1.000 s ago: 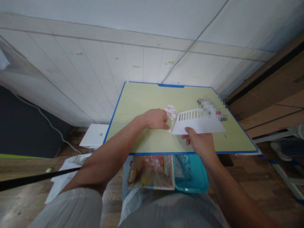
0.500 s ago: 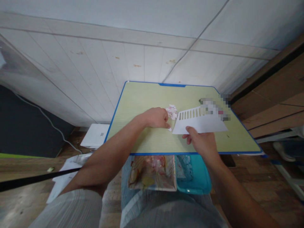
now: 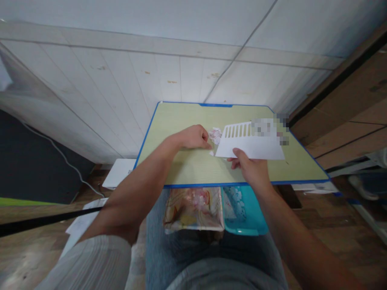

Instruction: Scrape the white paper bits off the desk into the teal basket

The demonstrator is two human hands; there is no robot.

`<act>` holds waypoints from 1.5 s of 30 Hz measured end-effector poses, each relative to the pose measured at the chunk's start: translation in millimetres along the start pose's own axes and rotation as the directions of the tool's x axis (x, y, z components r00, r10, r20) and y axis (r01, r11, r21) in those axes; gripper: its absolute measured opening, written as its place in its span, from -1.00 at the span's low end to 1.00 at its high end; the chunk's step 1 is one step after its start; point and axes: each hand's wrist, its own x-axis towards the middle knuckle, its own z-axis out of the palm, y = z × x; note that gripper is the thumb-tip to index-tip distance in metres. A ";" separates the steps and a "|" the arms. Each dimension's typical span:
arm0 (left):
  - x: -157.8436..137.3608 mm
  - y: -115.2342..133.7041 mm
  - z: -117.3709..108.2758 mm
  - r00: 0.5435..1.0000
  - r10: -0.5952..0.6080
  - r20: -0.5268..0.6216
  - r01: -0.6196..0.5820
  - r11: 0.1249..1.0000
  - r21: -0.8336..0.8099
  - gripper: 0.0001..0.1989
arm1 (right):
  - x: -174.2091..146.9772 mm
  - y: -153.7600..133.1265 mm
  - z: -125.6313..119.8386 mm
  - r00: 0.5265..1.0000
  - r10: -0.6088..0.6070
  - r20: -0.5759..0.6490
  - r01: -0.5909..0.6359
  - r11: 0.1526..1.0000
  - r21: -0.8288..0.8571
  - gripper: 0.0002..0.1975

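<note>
My right hand (image 3: 252, 167) holds a white sheet of card (image 3: 250, 152) by its near edge, thumb on top and fingers underneath. A row of narrow slots is cut along the card's far side, and its far right part is blurred out. To the left, my left hand (image 3: 195, 137) is closed, its fingers curled and its fingertips at a small white scrap (image 3: 211, 153) beside the card's left corner. Just beyond that scrap lies a small heap of white and pink paper pieces (image 3: 215, 135). Everything rests on or over a pale yellow-green folding table (image 3: 187, 171) with a blue rim.
Below the table's near edge, at my lap, are a patterned box (image 3: 193, 225) and a turquoise basket (image 3: 254, 217). A white paneled wall (image 3: 121, 84) stands behind the table. At the lower left is a white box (image 3: 118, 171), and brown wooden furniture (image 3: 347, 121) is at right.
The whole view has shifted a little, so table and hands appear slightly higher. Both hands keep nearly the same positions over the table, and the card is still in my right hand.
</note>
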 end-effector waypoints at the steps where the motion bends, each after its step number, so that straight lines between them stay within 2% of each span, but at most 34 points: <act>1: 1.5 -2.2 -0.8 0.999 -0.008 -0.036 0.007 1.000 -0.004 -0.68 | 1.7 2.0 3.2 1.000 -0.020 0.004 0.020 1.000 -0.010 -0.69; 3: 3.4 -8.3 -2.5 0.988 -0.024 -0.154 0.025 1.000 0.006 -0.69 | 5.8 4.1 9.3 0.999 -0.053 0.007 0.053 0.999 -0.014 -0.64; 6: -0.4 -21.2 -3.1 0.927 -0.041 -0.373 0.050 0.999 0.014 -0.72 | 12.0 4.1 15.8 0.997 -0.071 0.019 0.070 0.997 0.039 -0.59; 9: -14.3 -31.8 1.4 0.882 -0.058 -0.468 0.098 0.993 0.061 -0.80 | 16.8 5.3 16.8 0.998 -0.062 -0.001 0.062 0.996 0.065 -0.64; 13: -39.6 -28.9 16.2 0.874 -0.091 -0.478 0.174 0.976 0.131 -0.83 | 23.5 10.0 6.4 0.997 -0.048 -0.059 0.054 0.993 0.100 -0.74; 17: -58.2 -17.1 29.3 0.890 -0.037 -0.455 0.150 0.965 0.214 -0.78 | 36.8 12.2 -19.5 0.997 0.045 -0.069 -0.034 0.987 0.159 -0.80; 21: -65.7 -21.0 25.9 0.875 -0.101 -0.474 0.229 0.948 0.221 -0.75 | 64.0 4.3 -44.9 0.989 0.147 -0.009 -0.143 0.977 0.157 -0.85; 25: -57.3 -39.5 11.8 0.845 -0.162 -0.509 0.296 0.935 0.194 -0.76 | 99.5 -12.6 -44.0 0.970 0.213 0.120 -0.224 0.971 0.087 -0.87; 27: -42.0 -50.1 3.7 0.830 -0.178 -0.529 0.306 0.938 0.164 -0.78 | 113.7 -19.7 -34.3 0.946 0.241 0.218 -0.257 0.965 0.047 -0.87; 30: -6.7 -65.9 -9.6 0.773 -0.203 -0.601 0.323 0.942 0.097 -0.82 | 125.1 -26.2 -17.6 0.889 0.275 0.366 -0.295 0.956 -0.002 -0.89; 33: 29.4 -82.1 -21.2 0.711 -0.201 -0.673 0.313 0.948 0.047 -0.87 | 126.2 -31.0 -7.1 0.802 0.307 0.513 -0.321 0.945 -0.064 -0.83; 36: 50.2 -98.9 -26.2 0.676 -0.185 -0.714 0.298 0.954 0.034 -0.86 | 122.0 -36.7 -4.0 0.707 0.264 0.656 -0.277 0.957 -0.087 -0.74; 38: 54.4 -109.0 -25.9 0.668 -0.169 -0.724 0.286 0.957 0.041 -0.82 | 117.6 -40.3 -3.1 0.684 0.202 0.701 -0.222 0.973 -0.065 -0.72; 41: 53.2 -118.6 -23.9 0.654 -0.156 -0.740 0.277 0.960 0.043 -0.77 | 108.3 -44.4 2.6 0.705 0.153 0.692 -0.155 0.986 -0.060 -0.77; 45: 50.8 -119.5 -23.2 0.622 -0.171 -0.765 0.279 0.960 0.012 -0.71 | 89.3 -50.3 28.2 0.813 0.111 0.571 -0.116 0.993 -0.028 -0.88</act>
